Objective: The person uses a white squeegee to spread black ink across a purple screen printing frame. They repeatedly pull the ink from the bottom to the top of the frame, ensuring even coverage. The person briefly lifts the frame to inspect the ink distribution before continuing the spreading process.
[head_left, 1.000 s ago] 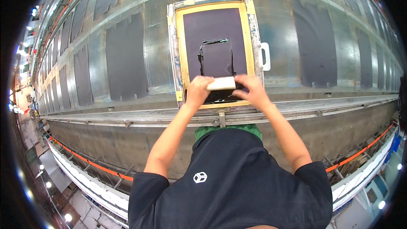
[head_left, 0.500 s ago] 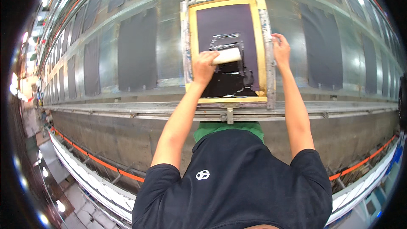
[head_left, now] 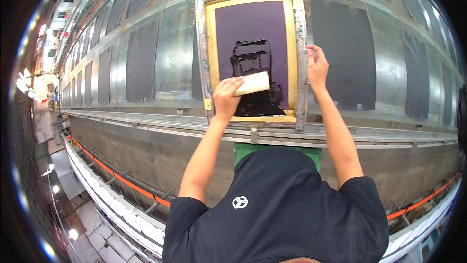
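Observation:
My left hand (head_left: 228, 95) is closed round a pale squeegee (head_left: 252, 83), lying across wet black ink (head_left: 255, 105) on the purple mesh (head_left: 248, 19) of a yellow-bordered screen. Ink streaks form rough rectangular outlines above the blade. At the right side of the screen's metal frame (head_left: 301, 112), my right hand (head_left: 317, 68) has its fingers curled at the side handle, which is mostly hidden behind them.
The screen sits on a long metal table (head_left: 175, 44) with rows of dark grey fabric pieces (head_left: 138, 63). A metal rail (head_left: 369, 134) runs along the near edge. Beneath it are a concrete-grey trough and an orange strip (head_left: 121, 180). Lights and clutter line the far left.
My right hand has left the squeegee for the frame's right side. My left hand carried the squeegee up the screen, then slightly back toward me. The black ink is more spread out.

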